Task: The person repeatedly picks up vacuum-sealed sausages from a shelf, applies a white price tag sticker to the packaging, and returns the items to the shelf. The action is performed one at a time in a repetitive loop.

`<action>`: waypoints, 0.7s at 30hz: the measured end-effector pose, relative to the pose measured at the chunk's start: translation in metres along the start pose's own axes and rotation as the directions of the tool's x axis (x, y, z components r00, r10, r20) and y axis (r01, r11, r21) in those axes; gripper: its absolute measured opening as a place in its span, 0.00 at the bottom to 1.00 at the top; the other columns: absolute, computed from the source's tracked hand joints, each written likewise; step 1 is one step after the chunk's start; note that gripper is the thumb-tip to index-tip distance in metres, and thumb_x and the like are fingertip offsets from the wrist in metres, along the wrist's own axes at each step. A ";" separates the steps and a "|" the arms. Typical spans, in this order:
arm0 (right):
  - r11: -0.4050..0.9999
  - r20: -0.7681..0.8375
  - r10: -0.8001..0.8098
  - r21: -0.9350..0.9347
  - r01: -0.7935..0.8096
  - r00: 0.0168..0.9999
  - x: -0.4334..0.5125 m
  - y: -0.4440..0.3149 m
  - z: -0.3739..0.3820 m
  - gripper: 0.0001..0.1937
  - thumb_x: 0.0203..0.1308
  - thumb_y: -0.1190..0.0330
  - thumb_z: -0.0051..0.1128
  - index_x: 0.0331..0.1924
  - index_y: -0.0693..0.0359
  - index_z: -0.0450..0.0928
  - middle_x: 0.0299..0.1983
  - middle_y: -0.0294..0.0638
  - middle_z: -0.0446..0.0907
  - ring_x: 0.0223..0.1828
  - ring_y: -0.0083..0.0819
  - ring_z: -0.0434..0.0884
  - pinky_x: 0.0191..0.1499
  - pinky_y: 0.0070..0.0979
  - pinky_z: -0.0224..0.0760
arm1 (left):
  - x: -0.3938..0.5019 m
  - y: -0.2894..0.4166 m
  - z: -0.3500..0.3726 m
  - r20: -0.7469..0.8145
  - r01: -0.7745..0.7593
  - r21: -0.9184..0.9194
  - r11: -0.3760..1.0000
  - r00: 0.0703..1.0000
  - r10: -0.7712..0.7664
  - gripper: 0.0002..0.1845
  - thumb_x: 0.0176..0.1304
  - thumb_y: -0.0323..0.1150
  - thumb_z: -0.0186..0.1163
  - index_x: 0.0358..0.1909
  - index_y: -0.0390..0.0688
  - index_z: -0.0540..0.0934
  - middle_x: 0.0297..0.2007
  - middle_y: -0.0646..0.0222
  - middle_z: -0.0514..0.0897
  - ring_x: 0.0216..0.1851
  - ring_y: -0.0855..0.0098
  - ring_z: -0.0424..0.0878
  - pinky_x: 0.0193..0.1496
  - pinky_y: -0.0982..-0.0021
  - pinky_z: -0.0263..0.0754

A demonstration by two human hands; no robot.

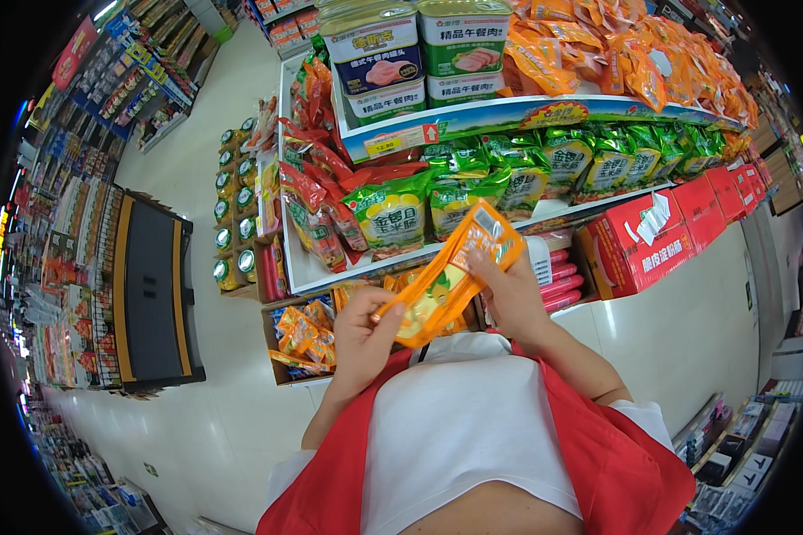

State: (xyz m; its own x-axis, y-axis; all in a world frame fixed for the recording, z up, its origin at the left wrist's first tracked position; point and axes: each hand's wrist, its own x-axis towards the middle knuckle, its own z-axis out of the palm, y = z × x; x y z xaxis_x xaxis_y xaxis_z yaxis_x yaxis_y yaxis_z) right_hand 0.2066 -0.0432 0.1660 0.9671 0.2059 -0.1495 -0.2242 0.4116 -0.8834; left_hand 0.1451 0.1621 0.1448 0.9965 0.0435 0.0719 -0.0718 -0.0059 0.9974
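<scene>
Both my hands hold one long orange plastic food packet (435,287) slantwise in front of my chest. My left hand (368,334) pinches its lower end between thumb and fingers. Higher up, my right hand (508,287) grips the other end, thumb on top near a printed code. Just beyond the packet, green-topped sausage bags (391,214) stand in a row on the white display shelf (334,279). Red bags (314,221) lean beside them on the left. Part of the packet's surface is hidden under my right thumb.
Above are stacked luncheon meat tins (465,40) and a heap of orange packets (595,40). A carton of small orange packets (308,334) sits low left, near lidded jars (224,237). Red cartons (649,234) line the right. A black display stand (154,287) is across the aisle.
</scene>
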 end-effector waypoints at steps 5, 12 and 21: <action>0.932 0.261 -0.036 -0.339 0.126 0.965 0.019 -0.017 0.004 0.15 0.61 0.67 0.64 0.48 0.67 0.79 0.40 0.35 0.82 0.38 0.18 0.80 0.40 0.20 0.74 | 0.011 -0.006 0.024 0.224 0.172 -0.109 0.979 0.964 -0.144 0.14 0.65 0.26 0.60 0.51 0.37 0.74 0.38 0.72 0.79 0.37 0.83 0.75 0.39 0.77 0.72; 0.819 0.313 -0.056 -0.529 0.223 0.948 0.016 -0.005 0.011 0.12 0.62 0.67 0.61 0.44 0.66 0.81 0.32 0.34 0.80 0.31 0.17 0.77 0.35 0.19 0.71 | 0.014 -0.007 0.029 0.160 0.257 -0.311 0.915 0.963 -0.216 0.15 0.66 0.28 0.62 0.53 0.36 0.75 0.46 0.70 0.81 0.45 0.79 0.78 0.47 0.74 0.75; 0.873 0.273 0.081 -0.484 0.063 0.959 0.014 -0.012 -0.006 0.10 0.66 0.68 0.56 0.36 0.68 0.80 0.27 0.30 0.77 0.28 0.12 0.70 0.29 0.17 0.66 | 0.007 -0.003 0.026 0.235 0.357 -0.288 0.889 0.926 -0.296 0.18 0.63 0.26 0.64 0.54 0.35 0.75 0.48 0.66 0.82 0.48 0.75 0.79 0.52 0.72 0.76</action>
State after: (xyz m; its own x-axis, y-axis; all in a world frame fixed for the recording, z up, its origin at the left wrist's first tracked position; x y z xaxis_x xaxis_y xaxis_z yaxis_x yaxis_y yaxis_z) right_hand 0.2232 -0.0505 0.1718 0.8760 0.4730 -0.0941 -0.0761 -0.0571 -0.9955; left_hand 0.1530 0.1363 0.1426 0.9541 -0.1925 -0.2295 0.2797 0.2977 0.9128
